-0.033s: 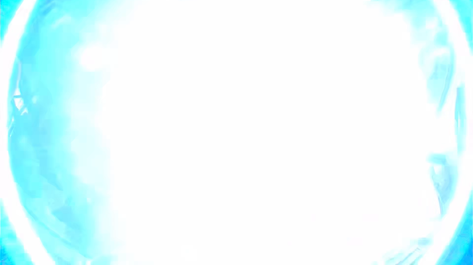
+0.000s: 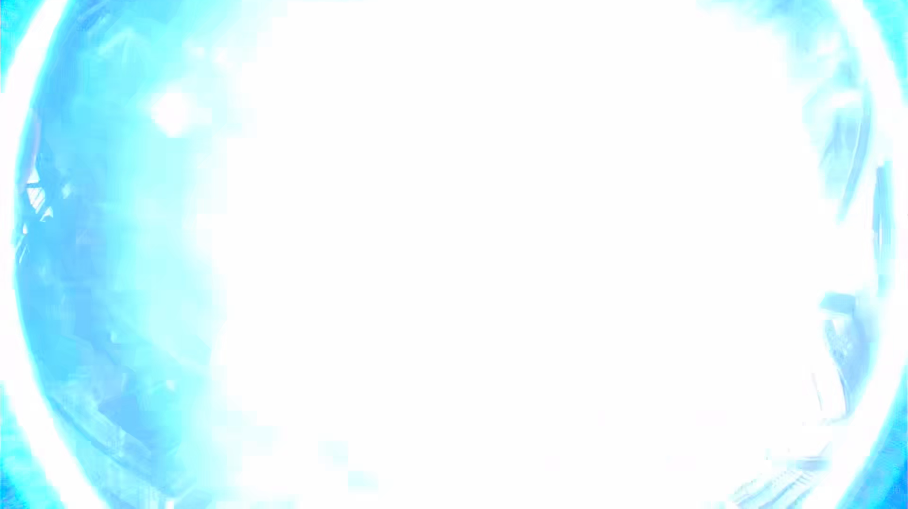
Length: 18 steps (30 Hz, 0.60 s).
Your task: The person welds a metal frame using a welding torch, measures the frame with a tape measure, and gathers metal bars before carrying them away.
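Observation:
White glare washes out nearly the whole head view. Neither my left hand nor my right hand can be made out in it, and no held or touched thing shows. Whatever lies across the middle is lost in the brightness.
Only faint blue shapes survive near the rim. A small blocky shape [image 2: 838,304] stands at the right, above a pale striped patch [image 2: 776,490] low in that corner. A round bright spot [image 2: 173,114] glows at the upper left. Their kinds are unclear.
The glare has eased slightly, and the shapes along the left and right rims look a little sharper and darker. No movement of any thing is visible.

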Each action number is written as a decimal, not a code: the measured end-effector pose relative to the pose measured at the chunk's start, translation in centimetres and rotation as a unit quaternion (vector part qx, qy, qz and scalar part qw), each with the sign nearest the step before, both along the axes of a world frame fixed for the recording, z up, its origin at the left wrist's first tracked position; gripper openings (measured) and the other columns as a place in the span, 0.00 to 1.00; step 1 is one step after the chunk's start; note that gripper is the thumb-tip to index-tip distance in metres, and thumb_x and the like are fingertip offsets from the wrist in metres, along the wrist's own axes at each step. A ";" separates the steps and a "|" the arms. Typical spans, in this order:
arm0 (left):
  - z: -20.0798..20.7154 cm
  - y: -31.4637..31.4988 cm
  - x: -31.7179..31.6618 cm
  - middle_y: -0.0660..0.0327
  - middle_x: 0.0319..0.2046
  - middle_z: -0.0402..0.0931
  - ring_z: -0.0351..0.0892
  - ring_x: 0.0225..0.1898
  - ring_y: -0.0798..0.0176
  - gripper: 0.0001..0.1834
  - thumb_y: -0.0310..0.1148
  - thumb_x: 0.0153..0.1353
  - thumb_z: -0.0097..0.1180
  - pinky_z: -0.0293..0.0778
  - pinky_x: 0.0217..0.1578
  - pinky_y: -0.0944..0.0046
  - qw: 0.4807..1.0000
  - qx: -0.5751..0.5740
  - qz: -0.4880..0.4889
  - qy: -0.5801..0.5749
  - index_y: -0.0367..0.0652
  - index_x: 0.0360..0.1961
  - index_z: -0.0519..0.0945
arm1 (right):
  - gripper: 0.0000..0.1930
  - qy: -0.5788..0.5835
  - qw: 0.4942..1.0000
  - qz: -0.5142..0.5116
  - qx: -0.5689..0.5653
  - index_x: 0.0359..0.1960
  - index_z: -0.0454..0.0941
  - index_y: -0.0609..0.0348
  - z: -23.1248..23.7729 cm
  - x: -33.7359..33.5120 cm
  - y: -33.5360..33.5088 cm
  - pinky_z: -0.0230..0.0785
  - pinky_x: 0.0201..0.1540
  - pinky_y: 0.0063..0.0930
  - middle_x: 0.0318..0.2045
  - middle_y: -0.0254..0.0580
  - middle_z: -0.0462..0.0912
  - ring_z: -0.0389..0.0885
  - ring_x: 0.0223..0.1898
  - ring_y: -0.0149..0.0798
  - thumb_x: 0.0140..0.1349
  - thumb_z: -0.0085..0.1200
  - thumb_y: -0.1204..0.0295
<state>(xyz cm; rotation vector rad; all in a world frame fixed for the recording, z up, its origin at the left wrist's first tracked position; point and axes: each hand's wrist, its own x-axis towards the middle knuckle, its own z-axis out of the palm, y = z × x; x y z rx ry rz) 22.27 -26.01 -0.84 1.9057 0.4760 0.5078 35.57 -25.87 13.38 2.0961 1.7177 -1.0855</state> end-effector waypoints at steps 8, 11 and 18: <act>0.1 2.4 -0.6 0.57 0.52 0.77 0.76 0.58 0.51 0.27 0.40 0.49 0.56 0.67 0.65 0.47 0.997 0.041 0.048 -0.033 0.40 0.51 0.80 | 0.27 0.018 0.997 -0.064 0.043 0.64 0.70 0.69 -1.0 0.6 -1.1 0.74 0.53 0.51 0.54 0.59 0.81 0.81 0.48 0.61 0.67 0.60 0.67; 0.1 1.9 -0.8 0.57 0.54 0.76 0.74 0.62 0.50 0.29 0.42 0.52 0.54 0.56 0.72 0.42 0.984 0.175 -0.014 0.021 0.43 0.56 0.79 | 0.28 0.018 0.996 -0.081 -0.020 0.65 0.69 0.67 -0.2 0.6 -0.3 0.74 0.52 0.50 0.54 0.59 0.81 0.81 0.48 0.61 0.67 0.60 0.68; -0.1 -1.0 1.1 0.58 0.56 0.75 0.72 0.65 0.50 0.29 0.45 0.56 0.53 0.44 0.75 0.41 0.994 0.098 0.041 0.004 0.45 0.58 0.78 | 0.36 -0.104 0.992 0.008 0.077 0.67 0.63 0.78 0.4 0.9 -3.7 0.69 0.62 0.54 0.59 0.71 0.76 0.76 0.58 0.68 0.66 0.59 0.61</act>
